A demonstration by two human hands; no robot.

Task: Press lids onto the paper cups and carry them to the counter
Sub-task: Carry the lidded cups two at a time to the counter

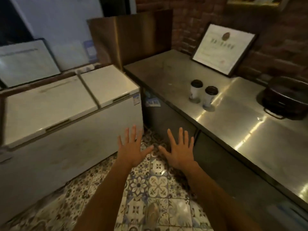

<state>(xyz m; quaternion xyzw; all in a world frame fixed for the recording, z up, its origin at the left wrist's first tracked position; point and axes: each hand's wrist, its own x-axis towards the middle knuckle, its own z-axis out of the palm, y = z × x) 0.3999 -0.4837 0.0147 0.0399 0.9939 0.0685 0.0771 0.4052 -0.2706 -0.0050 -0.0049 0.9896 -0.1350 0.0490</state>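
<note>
Dim back room: brick wall, patterned floor tiles [155, 182], glossy and busy. Steel counter [250, 130] runs along the right, brushed, streaked with glare. Two paper cups, the far cup [195, 91] and the near cup [209, 98], stand upright just beside each other on it, both capped with dark round lids. White chest freezer [70, 114] on the left, flat smooth lids.

Left hand [133, 152] and right hand [179, 154] hover over the floor, fingers spread wide, holding nothing, thumbs nearly meeting.

Risks, as I judge them: tall narrow cups tip easily on slick steel; a lid not fully seated could leak. Seating is too small to confirm. A framed certificate [221, 49] leaning against the brick could slide if bumped.
</note>
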